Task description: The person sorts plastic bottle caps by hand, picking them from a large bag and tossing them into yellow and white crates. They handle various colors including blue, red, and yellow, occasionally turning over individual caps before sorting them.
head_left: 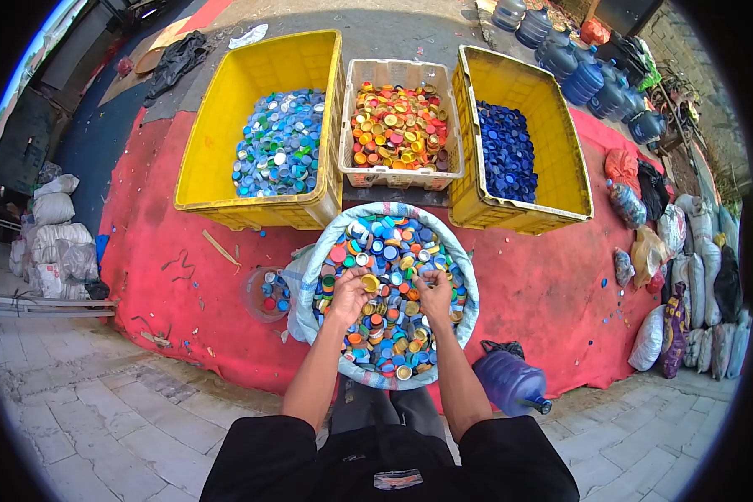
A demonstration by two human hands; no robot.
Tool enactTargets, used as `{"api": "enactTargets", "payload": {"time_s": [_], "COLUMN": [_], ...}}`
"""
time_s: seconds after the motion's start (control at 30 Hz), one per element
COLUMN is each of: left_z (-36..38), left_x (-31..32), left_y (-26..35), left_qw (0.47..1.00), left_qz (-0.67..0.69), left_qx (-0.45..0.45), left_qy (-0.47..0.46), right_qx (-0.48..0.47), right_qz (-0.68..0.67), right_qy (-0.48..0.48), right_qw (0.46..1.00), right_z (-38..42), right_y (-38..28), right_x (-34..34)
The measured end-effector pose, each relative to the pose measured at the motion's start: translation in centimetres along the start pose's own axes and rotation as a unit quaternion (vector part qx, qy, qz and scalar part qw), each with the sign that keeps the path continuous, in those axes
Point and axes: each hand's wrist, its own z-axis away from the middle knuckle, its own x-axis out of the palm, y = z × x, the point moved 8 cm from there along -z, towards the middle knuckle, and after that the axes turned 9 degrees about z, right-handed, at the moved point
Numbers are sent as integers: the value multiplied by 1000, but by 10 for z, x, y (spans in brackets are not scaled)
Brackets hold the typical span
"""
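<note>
A round sack with its pale blue rim [311, 280] rolled down stands before me, full of mixed plastic bottle caps [385, 322]. Over the caps, my left hand [350, 297] pinches a yellow bottle cap [371, 284] between thumb and fingers. My right hand [432, 297] is at the same height over the right part of the sack, fingers closed together. Whatever those fingers hold, if anything, is too small to make out.
Beyond the sack stand a yellow crate [201, 180] of light blue and green caps, a white basket [402, 177] of red, orange and yellow caps, and another yellow crate [560, 155] of dark blue caps. A clear tub [253, 294] sits left, a water jug [510, 383] right.
</note>
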Motion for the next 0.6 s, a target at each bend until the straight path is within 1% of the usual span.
{"api": "enactTargets", "payload": {"time_s": [0.07, 0.1, 0.13, 0.23, 0.27, 0.37, 0.47, 0.53, 0.6], "left_z": [5, 8, 11, 16, 18, 23, 30, 32, 31], "left_x": [-4, -8, -12, -19, -22, -33, -38, -44, -44], "left_y": [0, -1, -2, -1, 0, -1, 3, 3, 2], "left_qw": [998, 998, 997, 996, 995, 995, 995, 996, 995], "left_qz": [54, 66, 78, 80, 81, 70, 45, 11, -19], "left_qx": [-8, -11, -15, -16, -17, -11, -13, 0, 14], "left_qy": [-24, -10, 3, 41, 49, 66, 93, 93, 100], "right_qx": [-63, -94, -77, -108, -145, -100, -108, -115, -110], "right_qz": [102, 153, 178, 247, 282, 329, 357, 375, 369], "right_qy": [-1, -2, -24, -27, -20, -41, -46, -44, -39], "right_qw": [993, 984, 981, 963, 948, 938, 927, 919, 922], "right_z": [-7, -8, -10, -14, -16, -18, -21, -21, -22], "right_y": [-29, -44, -46, -62, -60, -60, -60, -58, -55], "right_x": [5, 7, 13, 22, 27, 34, 42, 45, 46]}}
